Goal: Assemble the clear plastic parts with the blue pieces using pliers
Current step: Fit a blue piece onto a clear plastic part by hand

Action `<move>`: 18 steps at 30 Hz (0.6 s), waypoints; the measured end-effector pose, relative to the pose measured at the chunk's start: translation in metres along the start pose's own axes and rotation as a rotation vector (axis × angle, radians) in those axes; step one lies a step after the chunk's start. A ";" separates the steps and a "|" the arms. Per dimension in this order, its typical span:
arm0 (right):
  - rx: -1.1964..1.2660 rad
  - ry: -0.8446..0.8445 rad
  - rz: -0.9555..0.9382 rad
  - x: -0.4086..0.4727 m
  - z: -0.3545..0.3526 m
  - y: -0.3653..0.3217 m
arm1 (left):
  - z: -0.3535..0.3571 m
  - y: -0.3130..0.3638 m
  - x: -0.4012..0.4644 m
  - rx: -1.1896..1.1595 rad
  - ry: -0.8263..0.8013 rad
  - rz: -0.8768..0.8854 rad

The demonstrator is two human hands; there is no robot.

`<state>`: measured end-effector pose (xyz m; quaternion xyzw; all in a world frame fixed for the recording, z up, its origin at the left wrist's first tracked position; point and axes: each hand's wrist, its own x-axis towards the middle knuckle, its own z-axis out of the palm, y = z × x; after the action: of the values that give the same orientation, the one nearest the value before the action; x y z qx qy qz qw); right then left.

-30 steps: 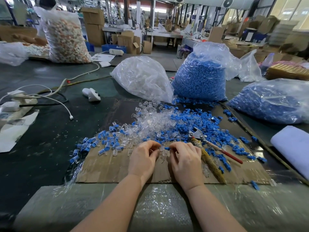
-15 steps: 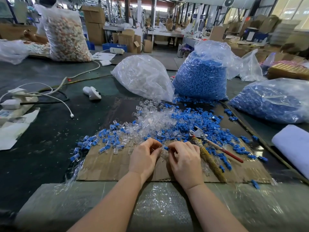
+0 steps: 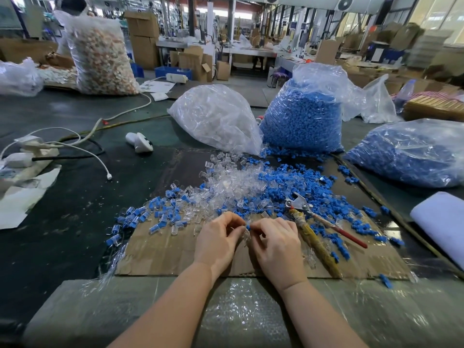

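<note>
Low centre of the head view, my left hand [image 3: 218, 238] and right hand [image 3: 275, 243] meet fingertip to fingertip over the cardboard sheet [image 3: 160, 252]. Both have fingers curled: left pinches a clear plastic part [image 3: 246, 234], right pinches a blue piece [image 3: 248, 227] right against it, the two touching at the tips. Can't tell if they're seated together yet, too small.

Just right of my right hand the pliers [image 3: 311, 222] lie flat on the cardboard, metal head toward frame centre, one handle wrapped in yellowish tape, the other red, splayed apart. Neither hand touches them.

Above my hands, mid-frame, a loose pile of clear parts [image 3: 226, 184] runs into a spread of loose blue pieces [image 3: 296, 182] on the right. Left of that, approx centre-left, a scatter of joined blue-and-clear units [image 3: 155, 212].

Further up: bag of clear parts [image 3: 216, 119] at centre, bag of blue pieces [image 3: 301, 116] just right of it, touching. A second blue bag [image 3: 411, 151] at right edge.

Left side of the dark surface [image 3: 75, 197]: white cables [image 3: 82, 146], a white handheld device [image 3: 139, 143]. Upper left, a tall bag of pale orange bits [image 3: 103, 51].
</note>
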<state>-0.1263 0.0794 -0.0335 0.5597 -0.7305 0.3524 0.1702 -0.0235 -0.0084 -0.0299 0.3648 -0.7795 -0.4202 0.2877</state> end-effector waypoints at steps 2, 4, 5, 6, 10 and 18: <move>0.018 0.004 0.009 0.000 0.000 0.000 | 0.000 0.000 0.000 0.004 -0.001 0.001; 0.026 0.009 0.007 0.000 0.000 0.001 | 0.001 0.000 0.000 0.009 -0.011 0.001; 0.022 0.011 0.001 0.000 0.000 0.001 | 0.001 0.000 0.000 0.016 -0.019 0.001; 0.019 0.012 -0.005 0.000 0.000 0.001 | 0.001 0.000 0.000 0.024 -0.024 0.001; 0.032 0.001 0.012 0.000 -0.001 0.001 | 0.002 -0.001 0.000 0.025 -0.033 -0.004; 0.085 -0.034 0.034 -0.001 -0.001 0.002 | 0.002 -0.002 -0.002 -0.045 -0.001 0.013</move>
<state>-0.1281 0.0814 -0.0341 0.5599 -0.7268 0.3766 0.1279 -0.0235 -0.0065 -0.0325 0.3530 -0.7722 -0.4360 0.2983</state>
